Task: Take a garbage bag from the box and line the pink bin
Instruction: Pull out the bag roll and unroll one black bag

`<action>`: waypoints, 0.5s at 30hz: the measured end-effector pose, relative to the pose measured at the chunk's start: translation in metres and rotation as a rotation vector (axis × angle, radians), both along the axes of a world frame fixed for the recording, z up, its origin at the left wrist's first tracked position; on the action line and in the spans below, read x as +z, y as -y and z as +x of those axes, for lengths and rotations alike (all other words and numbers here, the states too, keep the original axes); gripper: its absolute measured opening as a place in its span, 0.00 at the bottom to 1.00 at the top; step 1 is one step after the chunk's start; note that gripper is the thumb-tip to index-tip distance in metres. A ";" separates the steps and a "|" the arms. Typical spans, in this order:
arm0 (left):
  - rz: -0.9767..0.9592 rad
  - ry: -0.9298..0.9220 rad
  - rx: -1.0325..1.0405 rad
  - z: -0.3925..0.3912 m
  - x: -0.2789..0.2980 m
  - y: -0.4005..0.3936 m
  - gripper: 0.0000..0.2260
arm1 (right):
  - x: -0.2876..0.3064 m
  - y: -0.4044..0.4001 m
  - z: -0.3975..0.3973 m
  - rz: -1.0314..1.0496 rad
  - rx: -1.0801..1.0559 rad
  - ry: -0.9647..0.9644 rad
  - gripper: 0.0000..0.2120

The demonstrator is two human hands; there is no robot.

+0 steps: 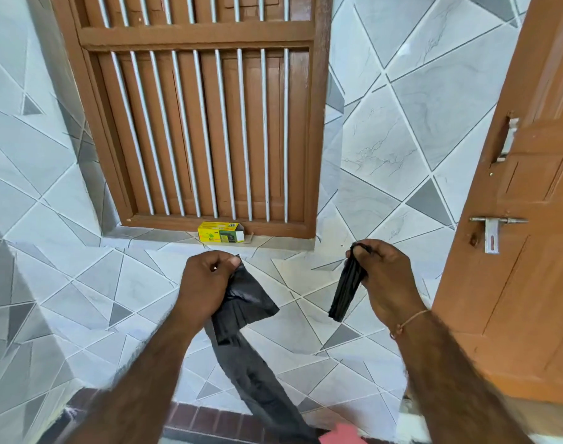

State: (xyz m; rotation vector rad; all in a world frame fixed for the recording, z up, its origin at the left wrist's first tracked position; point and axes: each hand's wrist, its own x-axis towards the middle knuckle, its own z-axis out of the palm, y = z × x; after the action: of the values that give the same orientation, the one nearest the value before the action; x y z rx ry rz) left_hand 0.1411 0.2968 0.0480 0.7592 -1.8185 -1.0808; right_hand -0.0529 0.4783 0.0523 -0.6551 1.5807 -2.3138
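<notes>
My left hand (206, 283) grips one black garbage bag (251, 315), which hangs down in a long folded strip toward the floor. In my right hand (382, 277) is a second piece of black plastic, a folded bag roll (345, 291), held upright and apart from the first. The yellow garbage bag box (220, 232) lies on the window ledge, its right end flap open, just beyond both hands. A corner of the pink bin (341, 435) shows at the bottom edge, beneath the hanging bag's lower end.
A brown wooden window (206, 116) with metal bars fills the tiled wall ahead. An open wooden door (513, 251) with a bolt stands close on the right. Dark red floor tiles (206, 421) show below.
</notes>
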 end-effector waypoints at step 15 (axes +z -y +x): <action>0.032 0.082 -0.046 -0.002 -0.045 0.073 0.05 | -0.042 0.091 0.001 0.037 0.129 0.251 0.02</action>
State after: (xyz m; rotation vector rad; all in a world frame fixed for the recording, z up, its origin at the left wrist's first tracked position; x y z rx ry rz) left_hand 0.1395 0.2242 0.0033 0.7942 -1.9004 -1.1254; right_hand -0.0520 0.3870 0.0099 -0.4254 1.4204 -2.1707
